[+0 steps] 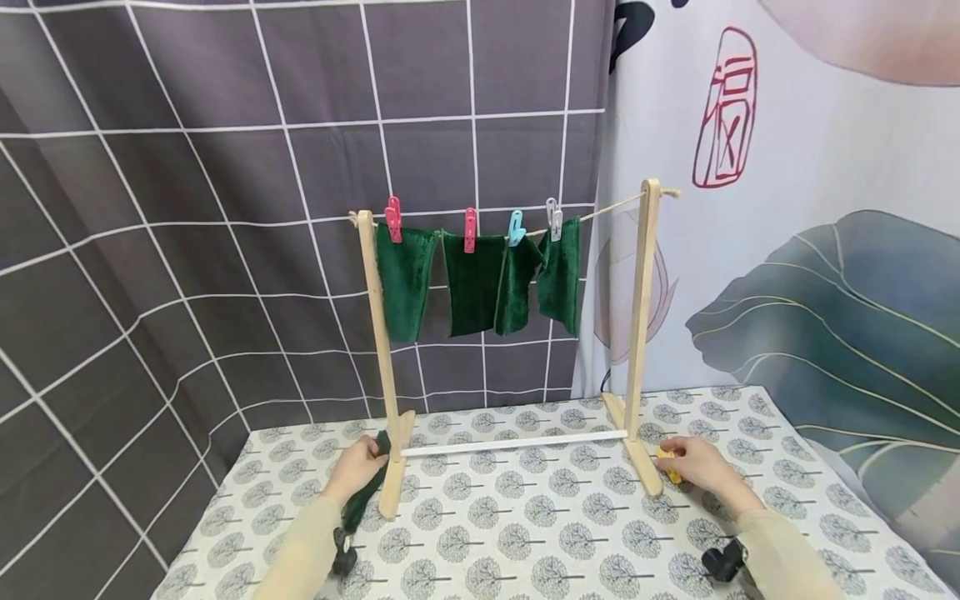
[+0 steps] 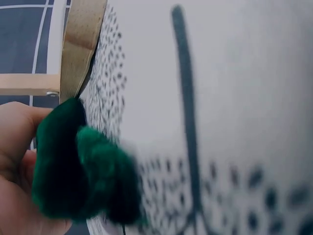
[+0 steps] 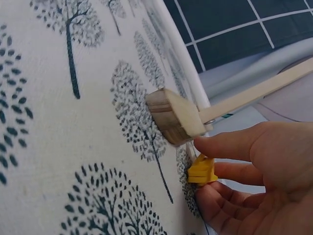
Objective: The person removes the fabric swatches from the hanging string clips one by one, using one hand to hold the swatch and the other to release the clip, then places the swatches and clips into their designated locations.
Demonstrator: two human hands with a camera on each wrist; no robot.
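Observation:
At the left foot of a wooden rack, my left hand (image 1: 356,469) grips a green velvety cloth (image 1: 363,502), which hangs down past the palm toward the wrist. The cloth's folded end (image 2: 105,169) bunches beyond the thumb in the left wrist view. My right hand (image 1: 702,468) is beside the rack's right foot (image 1: 643,467), close over the table. Between its thumb and fingers it pinches a small yellow clothespin (image 3: 201,170), partly hidden by the fingers.
Between the rack's posts (image 1: 642,308) runs a rope (image 1: 611,206) with several green cloths (image 1: 477,287) hung from it. Red clothespins (image 1: 469,231), a blue clothespin (image 1: 516,227) and a pale grey clothespin (image 1: 556,222) hold them. A white bar (image 1: 517,443) joins the feet low down.

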